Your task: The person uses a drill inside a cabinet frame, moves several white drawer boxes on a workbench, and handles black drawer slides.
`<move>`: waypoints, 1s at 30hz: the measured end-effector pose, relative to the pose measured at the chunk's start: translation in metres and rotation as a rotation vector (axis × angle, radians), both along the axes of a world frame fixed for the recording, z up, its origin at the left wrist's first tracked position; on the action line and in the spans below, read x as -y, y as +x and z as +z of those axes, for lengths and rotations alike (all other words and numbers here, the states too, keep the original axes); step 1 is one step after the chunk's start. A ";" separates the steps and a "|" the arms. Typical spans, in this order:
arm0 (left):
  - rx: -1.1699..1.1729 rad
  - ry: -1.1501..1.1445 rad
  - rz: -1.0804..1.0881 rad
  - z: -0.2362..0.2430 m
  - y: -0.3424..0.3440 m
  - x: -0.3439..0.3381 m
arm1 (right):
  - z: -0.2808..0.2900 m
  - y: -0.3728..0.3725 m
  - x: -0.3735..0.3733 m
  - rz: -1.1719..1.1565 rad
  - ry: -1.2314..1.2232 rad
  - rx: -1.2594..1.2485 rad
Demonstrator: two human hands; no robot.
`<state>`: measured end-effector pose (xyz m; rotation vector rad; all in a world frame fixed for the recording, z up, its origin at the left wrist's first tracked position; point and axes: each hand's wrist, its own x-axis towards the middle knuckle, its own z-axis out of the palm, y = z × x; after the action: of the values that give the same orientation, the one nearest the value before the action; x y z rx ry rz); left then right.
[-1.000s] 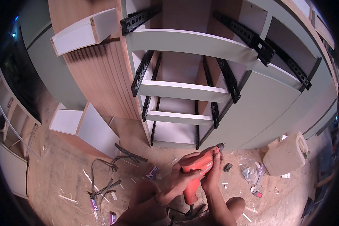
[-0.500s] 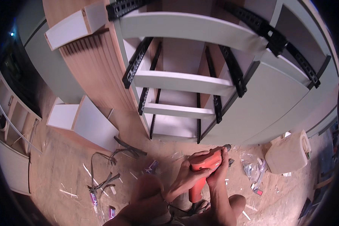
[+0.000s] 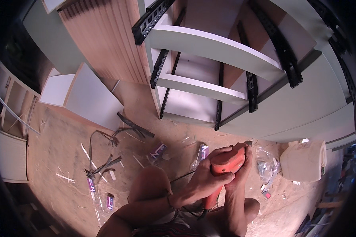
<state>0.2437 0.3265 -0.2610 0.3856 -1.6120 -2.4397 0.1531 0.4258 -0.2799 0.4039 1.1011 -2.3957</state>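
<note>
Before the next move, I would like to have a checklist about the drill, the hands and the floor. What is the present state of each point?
1. Red drill held with both hands: ok; left hand and right hand are around it.
2. Right fingers away from the chuck: not ok; they are close beside it.
3. Bit seated in the chuck: cannot tell; too small here.
4. Dark cord plugged in: cannot tell; no plug shows.
5. Floor free of litter: not ok; dark strips and purple packets lie there.

Red drill (image 3: 228, 160) partly behind left grip (image 3: 205, 177)
</note>
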 end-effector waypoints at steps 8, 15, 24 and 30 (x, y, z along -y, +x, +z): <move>0.036 0.010 -0.021 0.005 0.007 0.000 | -0.019 -0.001 -0.013 0.028 0.005 -0.007; 0.019 -0.047 -0.036 0.005 0.015 0.003 | -0.023 0.000 -0.009 0.039 0.057 -0.039; 0.049 -0.052 -0.148 0.025 0.003 0.025 | 0.035 -0.033 -0.055 -0.163 0.105 -0.236; -0.321 -0.059 0.672 0.029 -0.001 0.075 | 0.069 -0.073 -0.214 -0.437 0.218 -0.614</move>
<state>0.2424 0.2511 -0.2317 0.4154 -1.1691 -1.8307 0.0803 0.6394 -0.2112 -0.0501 1.6932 -2.8918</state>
